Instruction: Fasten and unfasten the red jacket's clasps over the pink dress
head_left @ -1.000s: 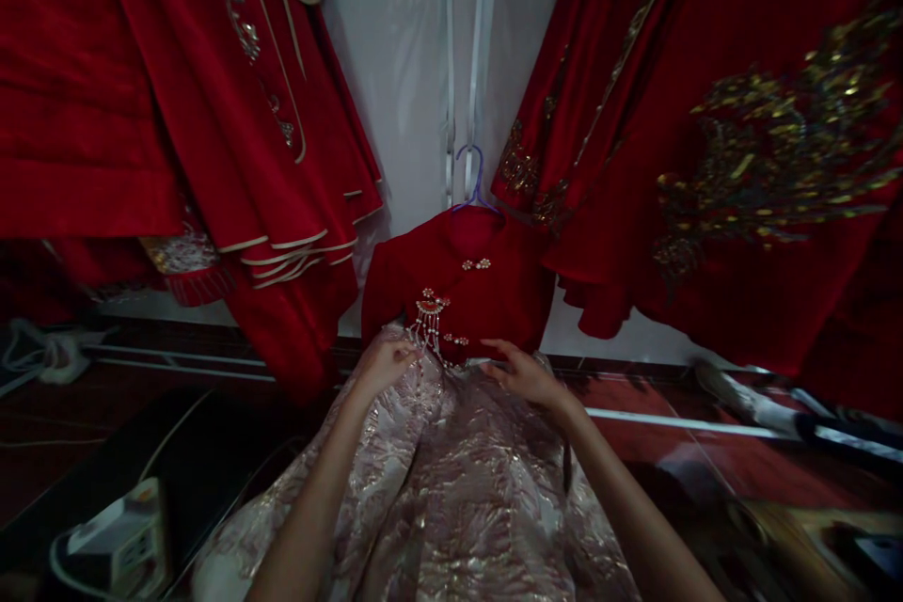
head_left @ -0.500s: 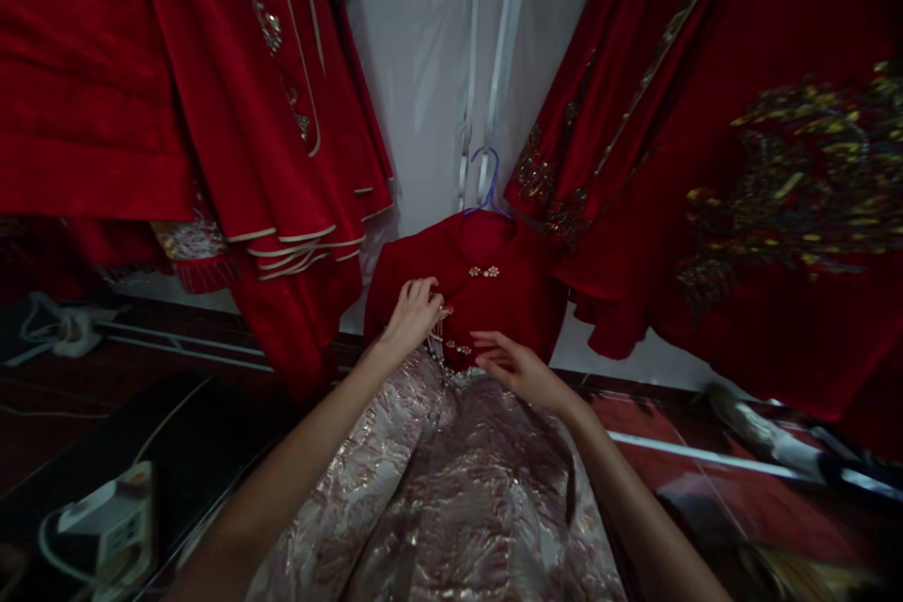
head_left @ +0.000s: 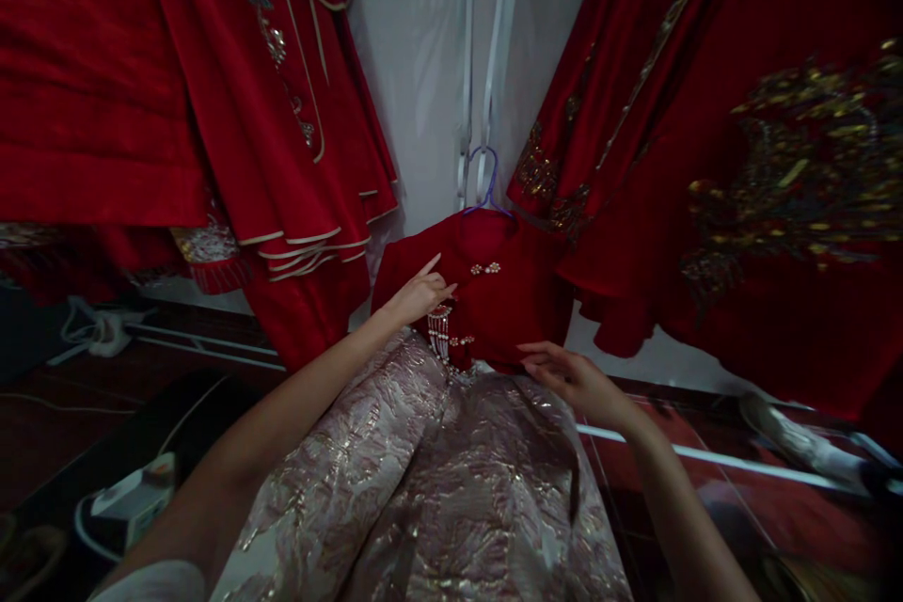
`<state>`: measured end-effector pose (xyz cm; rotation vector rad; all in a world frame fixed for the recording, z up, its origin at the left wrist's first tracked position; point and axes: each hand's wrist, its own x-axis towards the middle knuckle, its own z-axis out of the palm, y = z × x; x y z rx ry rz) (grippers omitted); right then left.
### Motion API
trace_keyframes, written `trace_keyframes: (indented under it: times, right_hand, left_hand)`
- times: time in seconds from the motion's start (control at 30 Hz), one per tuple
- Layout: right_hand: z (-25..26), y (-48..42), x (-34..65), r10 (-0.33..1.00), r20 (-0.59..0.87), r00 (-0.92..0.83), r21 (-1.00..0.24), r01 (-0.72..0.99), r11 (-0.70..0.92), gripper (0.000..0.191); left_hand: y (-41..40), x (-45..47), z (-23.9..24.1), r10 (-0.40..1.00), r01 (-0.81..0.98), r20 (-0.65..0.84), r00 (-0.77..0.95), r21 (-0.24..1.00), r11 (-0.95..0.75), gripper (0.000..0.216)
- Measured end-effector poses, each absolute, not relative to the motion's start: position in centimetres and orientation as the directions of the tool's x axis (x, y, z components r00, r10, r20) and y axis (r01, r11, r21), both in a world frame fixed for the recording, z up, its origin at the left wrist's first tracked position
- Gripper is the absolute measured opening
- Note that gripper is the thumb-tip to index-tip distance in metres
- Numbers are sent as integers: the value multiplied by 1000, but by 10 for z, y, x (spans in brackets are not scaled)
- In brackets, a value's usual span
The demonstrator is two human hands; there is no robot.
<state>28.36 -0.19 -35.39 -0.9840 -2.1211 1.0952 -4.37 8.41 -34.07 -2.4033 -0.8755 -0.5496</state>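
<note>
A red short jacket hangs on a purple hanger, with a shiny pinkish brocade skirt below it. Beaded flower clasps run down the jacket's front, and a beaded tassel ornament dangles at its left. My left hand lies over the jacket's left chest just above the tassel, its index finger stretched out and the others loosely bent, with nothing visible in it. Near the jacket's lower right edge is my right hand, fingers apart and holding nothing; whether it touches the cloth I cannot tell.
Red embroidered garments hang at the left, and more with gold beading hang at the right. A white metal rail runs low on the right. A white power strip lies on a dark surface at lower left.
My left hand has shifted slightly up off the tassel, its index finger now extended. My right hand has moved right, away from the lower clasp. The tassel and clasp show more fully.
</note>
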Motion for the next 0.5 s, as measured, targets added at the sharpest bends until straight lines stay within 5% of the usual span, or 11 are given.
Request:
trace_keyframes:
  times: [0.13,0.37,0.5]
  right_hand:
    - [-360,1,292,828,127,-545,-839,386,383,36]
    - [-362,3,300,840,116,-530,-840,398,368,37]
    - [-364,5,303,841,124,-526,-837,399,374,37]
  left_hand:
    - [78,-39,-341,475,698,543,692,-338,-631,27]
    - [72,-34,-334,599,794,618,509,-67,-605,14]
    - [76,-34,-331,577,761,589,565,-103,-640,17]
